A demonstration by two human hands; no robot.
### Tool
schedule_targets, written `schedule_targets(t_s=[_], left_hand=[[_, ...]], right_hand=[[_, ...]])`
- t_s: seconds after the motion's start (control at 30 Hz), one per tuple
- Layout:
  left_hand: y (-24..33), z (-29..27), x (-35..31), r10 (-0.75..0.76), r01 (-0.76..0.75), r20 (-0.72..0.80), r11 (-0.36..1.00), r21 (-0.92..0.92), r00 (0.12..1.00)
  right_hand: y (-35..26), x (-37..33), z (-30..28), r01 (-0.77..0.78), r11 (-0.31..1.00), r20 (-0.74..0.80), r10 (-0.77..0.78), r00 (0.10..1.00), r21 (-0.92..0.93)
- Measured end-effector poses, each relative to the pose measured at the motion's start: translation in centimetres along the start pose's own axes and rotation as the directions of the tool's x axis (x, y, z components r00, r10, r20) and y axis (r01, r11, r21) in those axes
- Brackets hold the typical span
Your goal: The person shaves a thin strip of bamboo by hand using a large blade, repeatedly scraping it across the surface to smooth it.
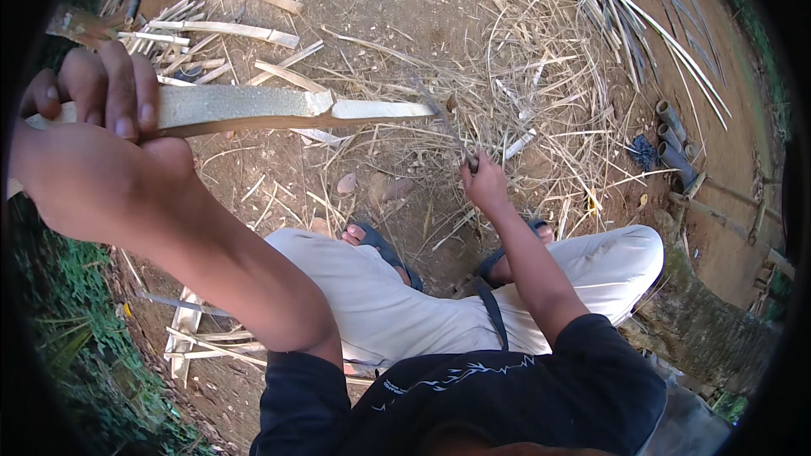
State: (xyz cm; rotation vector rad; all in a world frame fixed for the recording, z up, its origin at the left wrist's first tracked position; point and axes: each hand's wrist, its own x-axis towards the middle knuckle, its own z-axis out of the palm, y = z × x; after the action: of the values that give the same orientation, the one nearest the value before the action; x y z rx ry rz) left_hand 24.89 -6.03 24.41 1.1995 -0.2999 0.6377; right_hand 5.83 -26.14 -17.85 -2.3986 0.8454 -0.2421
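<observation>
Raised at the left, my left hand (pixel 93 148) is closed round a long pale split bamboo piece (pixel 241 107). That piece points to the right, with a notch part-way along and a thinner far section. In my right hand (pixel 486 187), held lower and right of the middle, is the dark handle of a knife (pixel 450 131). Its narrow blade slants up and left across the bamboo's right tip; whether it touches the wood I cannot tell.
Thin shavings (pixel 549 89) cover the dirt ahead. Split bamboo pieces (pixel 245 31) lie at the far left, long strips (pixel 604 8) at the far right. Short bamboo tubes (pixel 672 122) and a thick log (pixel 710 321) are on the right. My sandalled feet (pixel 384 245) are below the hands.
</observation>
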Motion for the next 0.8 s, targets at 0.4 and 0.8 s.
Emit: schedule_targets(t_s=[0.4,0.8], left_hand=[[0.5,-3.6,2.5,0.055,0.035,0.312,0.96,-0.276,0.948],[2.5,-2.8,-1.5,0.168,0.211,0.634,0.853,-0.477,0.755]], right_hand=[[4.6,0.4,1.9,-0.571,0.805,0.368,0.489,0.791,0.159],[-15.6,-7.5,-9.7,0.087,0.812,0.01,-0.114,0.993,0.576]])
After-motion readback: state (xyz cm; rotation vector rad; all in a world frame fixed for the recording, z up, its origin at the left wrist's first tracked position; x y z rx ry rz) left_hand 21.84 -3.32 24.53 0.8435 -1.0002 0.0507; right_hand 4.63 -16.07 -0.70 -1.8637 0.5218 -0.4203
